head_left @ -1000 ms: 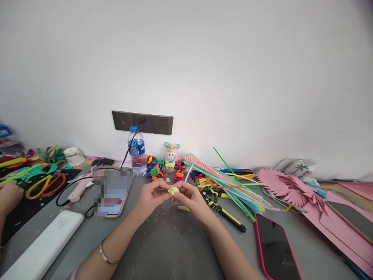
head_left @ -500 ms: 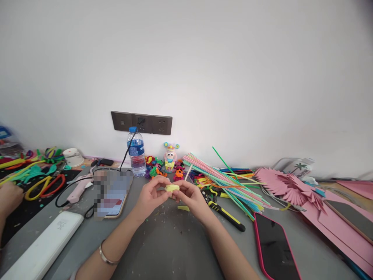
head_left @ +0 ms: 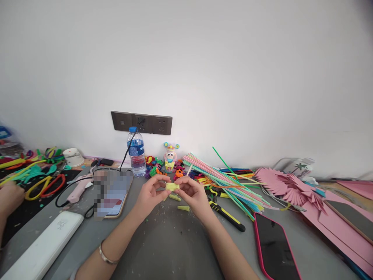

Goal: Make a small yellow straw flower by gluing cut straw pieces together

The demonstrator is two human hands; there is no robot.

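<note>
Left hand (head_left: pixel 150 195): clamps thumb and fingertips on the left end of a small pale-yellow piece (head_left: pixel 172 186). Right hand (head_left: pixel 192 194): clamps the right end in the same way. Held up between both hands, over the grey tabletop (head_left: pixel 175 252); too small for the material to tell.

Nearest, on the left wrist, a silvery bracelet (head_left: pixel 106 254). To the left, a long white device (head_left: pixel 45 245), lying flat; to the right, a dark-screened phone in a bright pink case (head_left: pixel 276 247). Just below the held piece, two narrow yellow strips (head_left: pixel 183 208), apart from each other. Beside the right hand, black-and-yellow-handled pliers (head_left: pixel 229 217), partly hidden.

Well left of the left hand, a lit phone (head_left: pixel 122 198), partly pixelated, and near it a pink corded tool (head_left: pixel 78 192). At the left edge, another person's hand (head_left: pixel 10 197).

Farther back, a slanting bundle of pastel sticks (head_left: pixel 224 182); right of that, a pleated pink paper wheel (head_left: pixel 272 184). Behind the hands, an upright round-eared figurine (head_left: pixel 169 157) among bright tangled pieces (head_left: pixel 155 167); to its left, a blue-capped water bottle (head_left: pixel 138 162), standing. Last, on the white wall (head_left: pixel 233 77), three dark socket plates (head_left: pixel 142 123) in a row.
</note>
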